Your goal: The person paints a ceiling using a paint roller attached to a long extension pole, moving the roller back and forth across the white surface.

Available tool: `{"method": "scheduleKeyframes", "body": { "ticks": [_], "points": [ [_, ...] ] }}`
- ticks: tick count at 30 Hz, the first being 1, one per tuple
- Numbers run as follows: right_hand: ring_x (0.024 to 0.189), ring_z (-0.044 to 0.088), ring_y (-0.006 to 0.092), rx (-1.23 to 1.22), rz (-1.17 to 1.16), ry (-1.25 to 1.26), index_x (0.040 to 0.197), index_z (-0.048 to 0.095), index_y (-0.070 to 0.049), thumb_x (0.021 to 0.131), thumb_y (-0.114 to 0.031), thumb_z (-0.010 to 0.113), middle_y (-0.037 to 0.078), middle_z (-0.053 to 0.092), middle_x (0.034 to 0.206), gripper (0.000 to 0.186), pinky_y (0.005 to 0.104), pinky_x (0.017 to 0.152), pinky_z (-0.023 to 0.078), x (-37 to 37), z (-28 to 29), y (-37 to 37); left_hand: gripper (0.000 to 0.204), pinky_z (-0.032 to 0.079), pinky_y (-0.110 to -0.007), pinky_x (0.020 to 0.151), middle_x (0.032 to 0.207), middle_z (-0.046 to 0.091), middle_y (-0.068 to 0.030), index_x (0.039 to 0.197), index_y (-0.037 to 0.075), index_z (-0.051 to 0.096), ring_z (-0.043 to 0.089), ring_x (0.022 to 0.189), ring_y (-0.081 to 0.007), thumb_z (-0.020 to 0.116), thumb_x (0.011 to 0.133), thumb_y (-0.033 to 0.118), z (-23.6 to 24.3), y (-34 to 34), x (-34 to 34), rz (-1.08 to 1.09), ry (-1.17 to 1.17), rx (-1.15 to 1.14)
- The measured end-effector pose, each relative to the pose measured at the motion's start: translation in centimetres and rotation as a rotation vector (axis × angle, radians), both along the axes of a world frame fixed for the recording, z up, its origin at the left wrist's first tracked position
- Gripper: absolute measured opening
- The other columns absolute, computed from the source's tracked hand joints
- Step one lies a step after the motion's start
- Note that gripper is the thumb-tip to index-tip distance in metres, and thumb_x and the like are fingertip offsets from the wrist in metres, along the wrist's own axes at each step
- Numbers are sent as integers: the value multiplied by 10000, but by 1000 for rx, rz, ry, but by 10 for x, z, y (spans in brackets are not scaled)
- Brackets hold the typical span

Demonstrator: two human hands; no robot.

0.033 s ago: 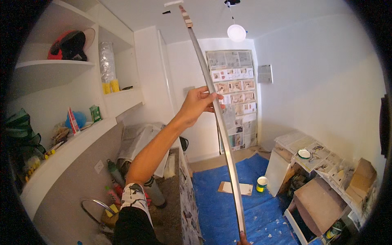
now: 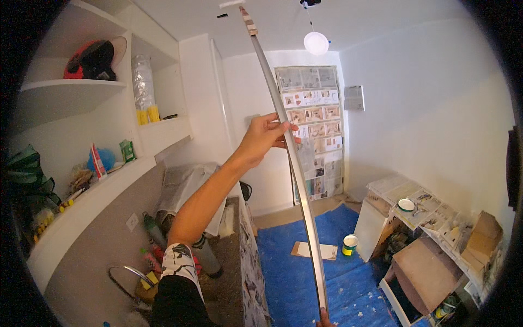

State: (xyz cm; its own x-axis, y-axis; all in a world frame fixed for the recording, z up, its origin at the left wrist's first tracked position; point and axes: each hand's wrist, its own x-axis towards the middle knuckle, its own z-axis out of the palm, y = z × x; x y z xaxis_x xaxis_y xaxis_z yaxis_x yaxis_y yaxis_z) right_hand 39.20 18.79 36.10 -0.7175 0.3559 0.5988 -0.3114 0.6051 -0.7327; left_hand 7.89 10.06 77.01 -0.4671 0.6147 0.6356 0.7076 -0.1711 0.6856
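Note:
A long, silvery metal pole (image 2: 297,174) slants from the lower edge up to the ceiling. Fixed at its upper end is a brown-and-white striped piece (image 2: 249,23), whose kind I cannot make out; its tip is at or close to a white patch (image 2: 231,4) on the ceiling. Partway up, my left hand (image 2: 267,136) is closed round the pole, thumb in front and fingers behind. Only the fingers of my right hand (image 2: 324,319) show at the bottom edge, gripping the pole's lower end.
A round white lamp (image 2: 316,43) hangs from the ceiling. Blue sheeting (image 2: 283,278) covers the floor, with a paint can (image 2: 350,245) and a flat board (image 2: 314,250) on it. Newspaper-covered furniture (image 2: 425,207) stands right; a counter (image 2: 223,294) and shelves (image 2: 71,84) with a helmet (image 2: 92,61) are left.

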Motion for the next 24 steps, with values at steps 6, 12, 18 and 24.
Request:
{"method": "scheduleKeyframes", "body": {
  "ticks": [6, 12, 18, 24],
  "points": [
    [423, 452, 301, -90, 53, -207, 1282, 476, -138, 882, -109, 506, 213, 471, 551, 402, 407, 427, 356, -24, 71, -6, 333, 551, -318, 697, 1039, 605, -167, 1135, -86, 490, 648, 862, -251, 497, 904, 154, 21, -4, -40, 58, -1, 23],
    [434, 475, 284, 24, 20, 38, 1318, 437, -197, 897, -138, 496, 202, 480, 555, 430, 400, 439, 380, -118, 84, 2, 341, 544, -331, 721, 1066, 594, -185, 1141, -103, 470, 644, 877, -266, 478, 896, 134, 45, 8, -126, 118, -41, 47],
    [432, 480, 270, 78, 2, -58, 1352, 385, -216, 898, -137, 495, 197, 506, 575, 473, 385, 432, 384, -220, 81, 14, 326, 534, -334, 758, 1097, 579, -198, 1126, -111, 462, 634, 909, -269, 462, 893, 117, 54, 20, -224, 118, -57, 68],
    [427, 476, 129, 26, 38, -15, 1329, 420, -113, 870, -57, 519, 118, 513, 526, 473, 281, 423, 389, -340, 114, 15, 304, 545, -323, 706, 1032, 604, -191, 1083, -121, 497, 646, 851, -258, 479, 862, 87, 61, 29, -347, 112, -74, 121]
  ]
}}
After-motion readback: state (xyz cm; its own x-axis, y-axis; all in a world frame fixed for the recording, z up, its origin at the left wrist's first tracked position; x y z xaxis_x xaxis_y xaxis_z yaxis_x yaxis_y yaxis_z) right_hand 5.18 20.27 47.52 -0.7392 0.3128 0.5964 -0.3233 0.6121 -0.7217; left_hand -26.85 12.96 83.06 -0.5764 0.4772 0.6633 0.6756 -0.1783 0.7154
